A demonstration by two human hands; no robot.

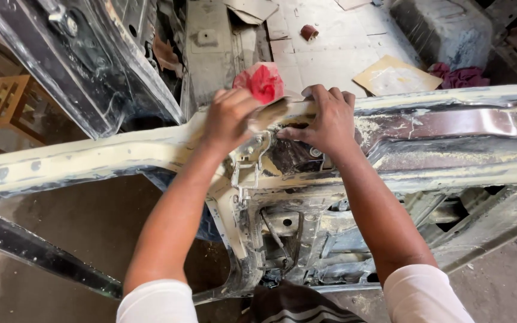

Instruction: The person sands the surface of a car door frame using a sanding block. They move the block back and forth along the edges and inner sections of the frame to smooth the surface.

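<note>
A bare car door shell (438, 149), covered in pale filler and dust, lies across the view with its window frame to the left. My left hand (228, 116) is closed on a folded red sheet of sandpaper (261, 82) and presses it on the door's upper edge. My right hand (324, 119) lies just beside it, fingers curled over the same edge, gripping the door near the dark latch recess (291, 157). Both forearms reach forward from white sleeves.
A dark car body panel (85, 66) rises at the upper left beside a wooden chair (1, 101). Beyond the door lie a cardboard piece (393, 76), a maroon rag (462, 76) and a small red object (309, 32) on the concrete floor.
</note>
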